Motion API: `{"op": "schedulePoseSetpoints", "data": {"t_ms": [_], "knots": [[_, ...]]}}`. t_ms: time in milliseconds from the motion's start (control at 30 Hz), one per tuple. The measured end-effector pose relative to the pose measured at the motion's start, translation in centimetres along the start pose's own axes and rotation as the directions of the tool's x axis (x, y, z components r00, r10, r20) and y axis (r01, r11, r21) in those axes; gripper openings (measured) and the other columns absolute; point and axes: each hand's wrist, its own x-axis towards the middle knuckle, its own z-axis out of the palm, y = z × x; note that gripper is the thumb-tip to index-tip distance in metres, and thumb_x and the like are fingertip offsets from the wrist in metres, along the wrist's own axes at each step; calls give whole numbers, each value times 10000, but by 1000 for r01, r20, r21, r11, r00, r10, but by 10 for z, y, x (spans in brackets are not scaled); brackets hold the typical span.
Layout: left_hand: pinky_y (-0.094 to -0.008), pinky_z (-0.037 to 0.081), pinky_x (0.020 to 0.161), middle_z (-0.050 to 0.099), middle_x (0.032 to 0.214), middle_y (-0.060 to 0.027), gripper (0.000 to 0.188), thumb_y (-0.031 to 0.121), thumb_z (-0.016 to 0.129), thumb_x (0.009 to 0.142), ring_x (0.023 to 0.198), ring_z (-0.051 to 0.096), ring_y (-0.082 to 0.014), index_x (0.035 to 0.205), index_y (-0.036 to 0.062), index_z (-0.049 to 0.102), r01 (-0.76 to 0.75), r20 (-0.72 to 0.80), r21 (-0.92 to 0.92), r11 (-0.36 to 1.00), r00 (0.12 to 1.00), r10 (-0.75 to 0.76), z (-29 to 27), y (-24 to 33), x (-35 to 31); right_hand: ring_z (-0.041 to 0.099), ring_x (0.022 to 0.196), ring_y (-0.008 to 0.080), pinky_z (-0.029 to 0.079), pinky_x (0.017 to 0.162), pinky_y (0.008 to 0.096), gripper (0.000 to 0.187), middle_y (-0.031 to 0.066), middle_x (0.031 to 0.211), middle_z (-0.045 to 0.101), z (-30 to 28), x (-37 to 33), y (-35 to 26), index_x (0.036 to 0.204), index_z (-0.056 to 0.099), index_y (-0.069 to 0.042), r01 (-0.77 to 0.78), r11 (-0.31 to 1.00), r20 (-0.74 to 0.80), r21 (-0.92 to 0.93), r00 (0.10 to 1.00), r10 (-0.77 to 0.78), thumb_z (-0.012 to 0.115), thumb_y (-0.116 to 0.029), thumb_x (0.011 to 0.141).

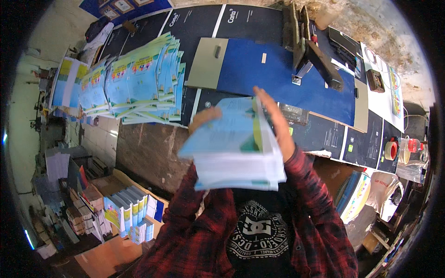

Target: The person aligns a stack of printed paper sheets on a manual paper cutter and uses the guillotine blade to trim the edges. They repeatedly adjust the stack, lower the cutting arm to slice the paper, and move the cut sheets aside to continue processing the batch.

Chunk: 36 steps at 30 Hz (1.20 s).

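A thick stack of light blue and green booklets (227,134) is in front of my chest, tilted, its white page edges toward me. My left hand (205,118) holds it by the far left side, with the fingers partly hidden and blurred. Along the right side, my right hand (278,125) presses against it with the fingers stretched upward. Between the two hands the stack appears to be lifted off the table edge.
Fanned piles of similar booklets (141,78) lie at the table's left. A blue board (259,69) with beige ends covers the middle, a dark metal tool (324,65) on it. Tape (390,150) lies far right. Boxed books (130,208) stand lower left.
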Motion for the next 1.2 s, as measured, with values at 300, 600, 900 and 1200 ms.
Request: {"op": "schedulePoseSetpoints", "data": {"t_ms": [300,600,900,1200], "knots": [[-391,420,996,525,1338,-158,582,315,751,847,1187,520,-238,1252,-44,537,145,-355,-108,984,918,-174,37,38,112,681,772,139,540,697,316,500,130,863,720,1,83,-37,986,671,12,14,969,-350,248,934,76,871,-342,695],[-291,466,861,657,1067,-72,351,250,662,940,957,593,-131,1152,-23,602,8,-75,-147,989,997,-20,45,-7,184,680,880,157,540,804,318,518,117,975,714,-25,142,11,1103,632,22,110,962,-297,250,954,-32,825,-332,778],[-419,394,1067,539,1330,-140,750,595,492,946,1219,534,-256,1386,-6,407,204,-85,-340,918,966,-246,40,-38,159,579,1129,200,465,978,341,768,140,1217,599,-19,130,30,1337,436,17,0,946,-192,325,979,66,842,-299,767],[-445,287,1139,414,1450,-124,675,486,460,991,1344,402,-269,1463,29,305,325,144,-325,888,945,-293,15,-90,116,389,1355,262,282,1131,384,840,178,1401,458,-19,99,59,1449,329,24,-175,939,-130,297,967,221,736,-350,816]]}}
